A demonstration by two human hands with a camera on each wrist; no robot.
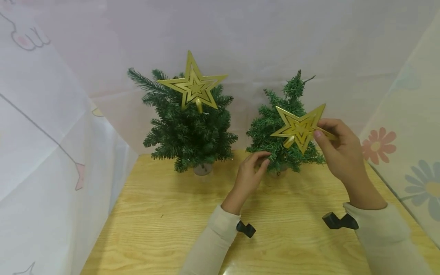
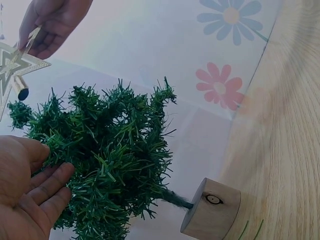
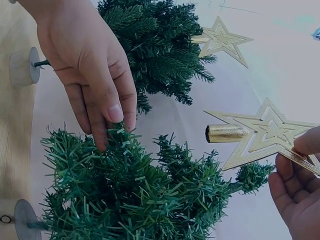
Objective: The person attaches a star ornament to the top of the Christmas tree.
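Note:
My right hand (image 1: 343,156) pinches a gold star tree topper (image 1: 301,129) by one point, between thumb and fingers. The topper is held in front of the small right-hand Christmas tree (image 1: 262,128), and its hollow socket (image 3: 227,133) shows in the right wrist view. At that tree's lower left side, my left hand (image 1: 248,172) touches the branches with loosely bent fingers. The tree stands on a round wooden base (image 2: 212,210). To the left, a fuller Christmas tree (image 1: 192,137) carries another gold star topper (image 1: 196,87) at its top.
Both trees stand at the back of a wood-grain table (image 1: 165,229). Pale fabric (image 1: 240,34) hangs close behind it, with printed flowers (image 1: 379,146) on the right side. Black mounts (image 1: 339,221) are on both wrists.

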